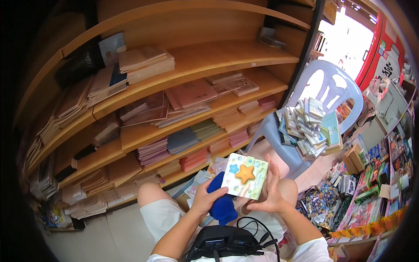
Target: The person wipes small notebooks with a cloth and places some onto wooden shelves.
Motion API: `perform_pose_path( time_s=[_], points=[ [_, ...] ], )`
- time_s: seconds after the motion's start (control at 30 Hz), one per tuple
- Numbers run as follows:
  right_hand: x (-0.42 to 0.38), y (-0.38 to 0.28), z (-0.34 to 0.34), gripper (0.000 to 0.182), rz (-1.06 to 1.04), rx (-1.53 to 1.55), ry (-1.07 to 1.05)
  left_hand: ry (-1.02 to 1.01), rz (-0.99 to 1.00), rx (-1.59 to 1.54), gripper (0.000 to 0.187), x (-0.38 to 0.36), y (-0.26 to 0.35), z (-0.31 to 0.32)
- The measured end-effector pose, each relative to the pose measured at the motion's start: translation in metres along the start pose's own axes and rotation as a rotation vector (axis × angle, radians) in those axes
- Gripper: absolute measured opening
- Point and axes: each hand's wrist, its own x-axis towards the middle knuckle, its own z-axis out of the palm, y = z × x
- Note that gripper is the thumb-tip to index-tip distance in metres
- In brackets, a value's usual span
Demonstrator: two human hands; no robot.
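Observation:
A small, thick square notebook [245,176] with an orange star and smaller coloured stars on its pale cover is held up over my lap. My left hand [209,197] grips its left edge, the thumb on the cover. Bunched in the same hand is a blue cloth [222,207], which hangs below the notebook. My right hand [271,190] is curled around the notebook's right edge, thumb low and fingers up along the side. Some of the fingers are hidden behind the notebook.
Wooden shelves [209,51] with stacked paper goods [146,63] rise ahead and to the left. A blue plastic chair [286,150] bears a heap of small notebooks [310,126]. Packaged goods [321,208] crowd the right side. A black pouch [222,241] with cables lies at my waist.

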Motion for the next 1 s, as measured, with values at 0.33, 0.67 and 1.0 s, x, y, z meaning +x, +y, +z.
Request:
perform_pose_path(
  time_s=[0.33, 0.67, 1.0],
  points=[
    [-0.009, 0.008, 0.016, 0.068, 0.521, 0.451, 0.462, 0.006, -0.01, 0.074, 0.033, -0.003, -0.005, 0.002],
    [-0.013, 0.013, 0.015, 0.051, 0.571, 0.286, 0.525, 0.143, 0.725, 0.952, 0.022, -0.01, 0.008, -0.018],
    [-0.023, 0.021, 0.009, 0.047, 0.635, 0.196, 0.333, -0.247, 0.844, 1.428, 0.022, 0.002, 0.003, -0.003]
  ],
)
